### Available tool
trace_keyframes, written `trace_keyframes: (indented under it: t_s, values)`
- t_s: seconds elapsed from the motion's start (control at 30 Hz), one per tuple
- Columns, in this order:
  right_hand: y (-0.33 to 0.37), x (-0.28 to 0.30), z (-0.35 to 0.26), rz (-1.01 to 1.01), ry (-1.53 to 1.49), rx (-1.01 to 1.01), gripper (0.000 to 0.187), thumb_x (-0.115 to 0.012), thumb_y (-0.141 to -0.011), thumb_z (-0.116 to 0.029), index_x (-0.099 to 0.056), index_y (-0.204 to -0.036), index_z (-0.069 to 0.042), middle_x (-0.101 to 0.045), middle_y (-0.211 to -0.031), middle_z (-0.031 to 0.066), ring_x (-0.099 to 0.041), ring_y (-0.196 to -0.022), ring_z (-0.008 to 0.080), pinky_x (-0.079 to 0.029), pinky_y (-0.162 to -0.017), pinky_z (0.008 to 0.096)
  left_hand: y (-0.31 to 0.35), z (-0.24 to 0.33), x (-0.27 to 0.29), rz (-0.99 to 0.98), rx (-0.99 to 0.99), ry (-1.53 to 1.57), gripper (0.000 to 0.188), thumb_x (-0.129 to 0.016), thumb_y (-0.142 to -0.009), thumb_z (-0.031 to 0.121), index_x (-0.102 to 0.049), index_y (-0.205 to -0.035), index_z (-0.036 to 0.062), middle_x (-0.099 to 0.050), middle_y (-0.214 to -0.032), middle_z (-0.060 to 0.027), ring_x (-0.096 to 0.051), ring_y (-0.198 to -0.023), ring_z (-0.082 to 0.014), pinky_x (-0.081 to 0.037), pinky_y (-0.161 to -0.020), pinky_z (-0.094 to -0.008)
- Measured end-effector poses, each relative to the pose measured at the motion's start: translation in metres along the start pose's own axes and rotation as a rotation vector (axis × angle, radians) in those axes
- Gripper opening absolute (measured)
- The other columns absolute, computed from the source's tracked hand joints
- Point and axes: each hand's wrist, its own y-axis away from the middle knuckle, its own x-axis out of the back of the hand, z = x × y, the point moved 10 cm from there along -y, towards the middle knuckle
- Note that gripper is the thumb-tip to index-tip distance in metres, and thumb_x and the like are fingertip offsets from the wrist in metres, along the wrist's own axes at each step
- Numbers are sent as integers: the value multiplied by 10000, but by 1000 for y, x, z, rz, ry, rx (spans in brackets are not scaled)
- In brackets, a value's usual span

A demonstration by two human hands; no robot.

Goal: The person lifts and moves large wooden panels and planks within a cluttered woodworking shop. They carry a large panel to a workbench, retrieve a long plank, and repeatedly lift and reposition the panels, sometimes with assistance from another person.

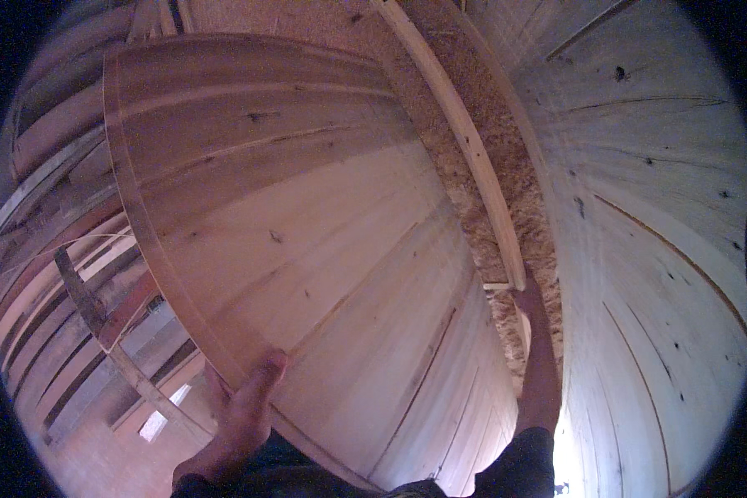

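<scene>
A large, thin plywood sheet [307, 224] with knots and dark grain lines leans across the middle of the view. At its lower left edge my left hand [249, 402] is closed on it, thumb on the face and fingers mostly hidden behind. My right arm reaches into the gap beyond the sheet's right edge. There my right hand [527, 300] closes around the near end of a long, pale wooden strip [465, 137], its fingers partly hidden. A short, light piece of wood [496, 286] juts out beside that hand.
On the right stands another large, pale plywood panel [656, 191] with cracks and knots. Brown, sawdust-like litter [519, 166] lies between the sheets. To the left are stacked boards [50, 332] and a dark upright wooden piece [79, 290] near a reddish floor [100, 461].
</scene>
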Motion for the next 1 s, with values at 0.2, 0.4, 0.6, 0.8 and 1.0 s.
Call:
trace_keyframes:
  t_s: [0.2,0.4,0.6,0.8,1.0]
  values:
    - [16,-6,4,192,261,-98,750,-789,-739,-110,-453,-1407,-42,-612,-1213,242,-607,-1133,378,-484,-967,453,1,16,-9,6,-46,45,593,-779,-835,196,-452,-1306,42,-615,-1118,-78,-590,-1033,-202,-472,-915,-361]
    - [50,6,-42,407,455,-12,746,-769,-779,-174,-425,-1424,-23,-599,-1225,261,-596,-1120,421,-487,-956,477,-5,2,-12,-52,-31,50,662,-788,-802,206,-451,-1346,38,-586,-1208,-97,-570,-1084,-256,-470,-941,-390]
    - [93,9,-31,322,463,-205,757,-781,-755,-249,-450,-1389,0,-551,-1281,269,-525,-1207,436,-426,-1033,488,-14,8,-12,-183,-150,134,488,-727,-858,165,-493,-1252,0,-617,-1122,-109,-603,-1008,-198,-487,-880,-341]
    - [155,19,-37,531,313,-33,664,-777,-757,-300,-523,-1290,4,-584,-1219,273,-564,-1144,435,-460,-946,509,-31,11,-16,-233,-167,169,471,-725,-842,155,-517,-1237,4,-595,-1176,-111,-575,-1063,-220,-462,-932,-361]
    - [362,38,-34,747,45,-379,519,-654,-904,-357,-539,-1298,-40,-546,-1344,192,-527,-1225,366,-405,-1036,476,-38,5,-17,-338,52,-29,530,-664,-881,301,-519,-1306,20,-553,-1307,-123,-541,-1171,-259,-423,-1007,-427]
